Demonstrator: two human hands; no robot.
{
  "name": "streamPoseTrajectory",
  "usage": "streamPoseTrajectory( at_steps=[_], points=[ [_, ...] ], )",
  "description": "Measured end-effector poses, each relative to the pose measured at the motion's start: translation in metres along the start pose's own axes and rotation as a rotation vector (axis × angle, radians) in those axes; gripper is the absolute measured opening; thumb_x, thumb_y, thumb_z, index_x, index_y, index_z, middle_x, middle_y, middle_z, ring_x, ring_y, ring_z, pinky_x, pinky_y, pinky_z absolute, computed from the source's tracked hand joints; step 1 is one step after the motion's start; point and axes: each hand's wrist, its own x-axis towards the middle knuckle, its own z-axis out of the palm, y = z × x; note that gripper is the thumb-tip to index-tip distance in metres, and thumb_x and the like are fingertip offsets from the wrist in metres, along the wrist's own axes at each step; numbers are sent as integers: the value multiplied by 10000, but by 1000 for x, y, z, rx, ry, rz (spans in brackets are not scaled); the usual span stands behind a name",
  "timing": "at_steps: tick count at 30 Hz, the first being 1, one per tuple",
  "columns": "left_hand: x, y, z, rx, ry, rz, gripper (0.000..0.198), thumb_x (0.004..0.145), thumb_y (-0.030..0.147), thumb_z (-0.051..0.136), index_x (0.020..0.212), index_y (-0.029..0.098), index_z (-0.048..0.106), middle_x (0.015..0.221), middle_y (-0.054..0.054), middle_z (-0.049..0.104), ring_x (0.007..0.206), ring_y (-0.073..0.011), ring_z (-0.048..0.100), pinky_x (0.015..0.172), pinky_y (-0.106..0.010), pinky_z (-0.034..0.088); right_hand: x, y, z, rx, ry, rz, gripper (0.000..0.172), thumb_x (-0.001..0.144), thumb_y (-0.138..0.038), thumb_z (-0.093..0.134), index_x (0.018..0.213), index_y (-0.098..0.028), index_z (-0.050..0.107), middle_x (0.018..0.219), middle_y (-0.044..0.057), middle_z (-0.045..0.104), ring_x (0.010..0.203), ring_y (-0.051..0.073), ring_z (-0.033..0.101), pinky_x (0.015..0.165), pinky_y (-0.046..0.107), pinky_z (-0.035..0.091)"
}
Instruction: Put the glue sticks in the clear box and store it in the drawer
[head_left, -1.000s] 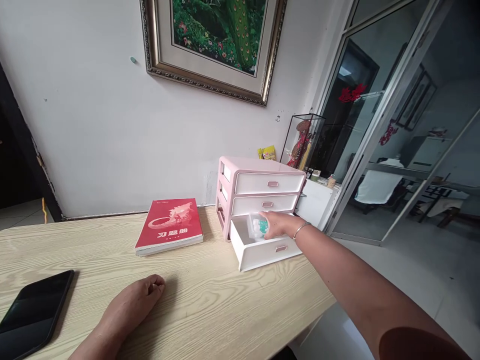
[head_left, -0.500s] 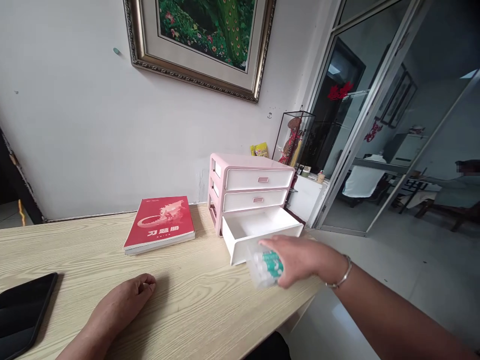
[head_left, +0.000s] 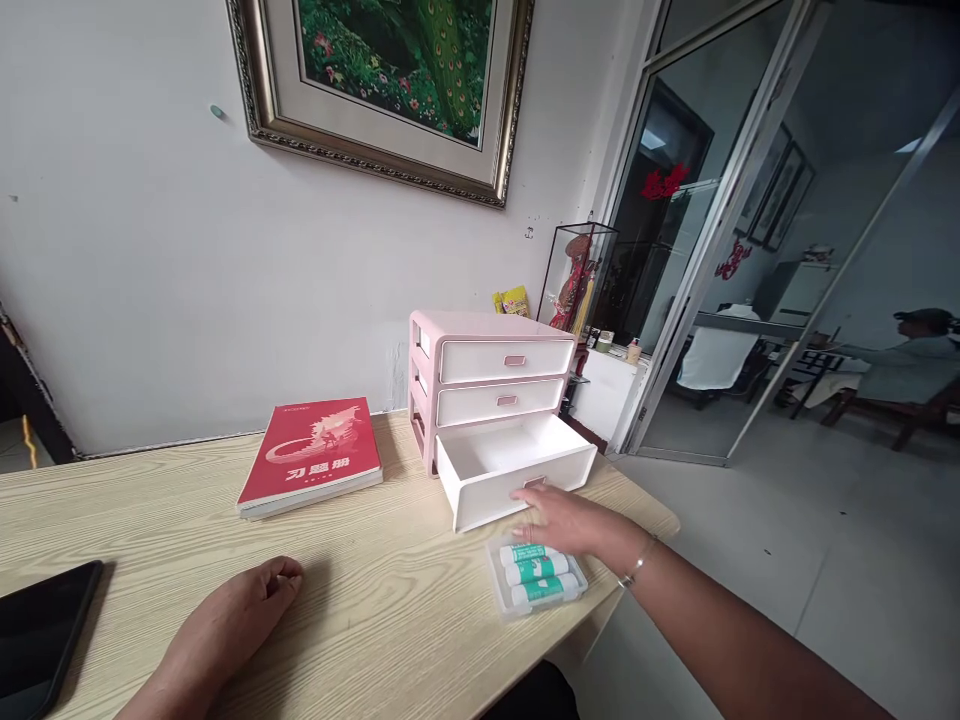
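Gently, the right hand (head_left: pixel 574 524), fingers open, is resting on the case (head_left: pixel 540 582) lying flat on the worktop (head_left: pixel 390 620) before the open drawer (head_left: pixel 487 497), and holding it level, clear of the rim, is looking wisest.

Right hand (head_left: pixel 577 525) beside clear case (head_left: pixel 537 582) — drawer (head_left: pixel 517 478) open.

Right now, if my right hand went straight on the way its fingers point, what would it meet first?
Most likely the white front of the open bottom drawer, just ahead of your right hand; depth is hard to judge.
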Motion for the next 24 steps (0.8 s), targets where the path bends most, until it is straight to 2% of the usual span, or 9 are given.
streamPoseTrajectory(
  at_steps=[3, 8, 10, 12, 15, 19, 22, 24],
  points=[
    [4, -6, 4, -4, 4, 13, 363, 891, 499, 427, 1010, 256, 668, 888, -35, 733, 822, -243, 679, 716, -314, 443, 26, 3, 3, -20, 147, 8, 422, 833, -297, 621, 1238, -181, 621, 1211, 140, 639, 1185, 288, 562, 1011, 405, 426],
    [6, -8, 8, 6, 7, 24, 351, 919, 482, 392, 996, 259, 651, 873, -29, 721, 805, -232, 668, 691, -312, 420, 70, 4, 11, 15, 206, -29, 404, 853, -177, 601, 1256, -204, 606, 1234, 117, 630, 1166, 247, 570, 990, 377, 458],
    [5, -6, 7, 3, 10, 22, 348, 923, 473, 387, 983, 256, 652, 863, -30, 719, 798, -229, 667, 688, -312, 414, 85, 0, 11, 26, 223, -36, 356, 891, -185, 596, 1245, -220, 609, 1253, 107, 615, 1137, 229, 584, 979, 383, 476],
    [4, -4, 6, -2, 10, 16, 345, 921, 470, 394, 982, 252, 655, 864, -35, 720, 796, -231, 667, 693, -314, 412, 98, -5, 9, 40, 239, -44, 308, 937, -264, 593, 1239, -207, 600, 1268, 101, 598, 1094, 223, 603, 941, 412, 510],
    [2, 1, 2, 2, 12, 2, 335, 914, 462, 405, 985, 253, 656, 877, -38, 721, 800, -233, 666, 698, -316, 414, 108, -13, 5, 64, 250, -54, 348, 953, -356, 591, 1247, -170, 578, 1256, 97, 594, 1053, 230, 621, 881, 439, 545],
    [-5, 12, -6, 20, 1, -21, 320, 907, 438, 406, 1000, 258, 654, 900, -35, 720, 821, -234, 666, 714, -319, 420, 101, -15, 6, 101, 224, -61, 347, 952, -348, 593, 1246, -165, 578, 1248, 95, 597, 1050, 232, 623, 877, 438, 546],
    [-10, 19, -11, 39, -3, -39, 326, 903, 425, 403, 1021, 252, 654, 907, -40, 717, 823, -234, 666, 720, -319, 426, 76, -3, 9, 131, 181, -54, 362, 939, -366, 607, 1251, -185, 585, 1268, 96, 592, 1074, 237, 613, 901, 430, 535],
    [-11, 19, -12, 55, -13, -42, 331, 902, 433, 401, 1023, 252, 651, 911, -38, 711, 821, -231, 663, 713, -315, 427, 51, 9, 9, 161, 114, -56, 452, 873, -403, 676, 1276, -217, 588, 1294, 93, 586, 1120, 254, 593, 938, 407, 514]
  ],
)
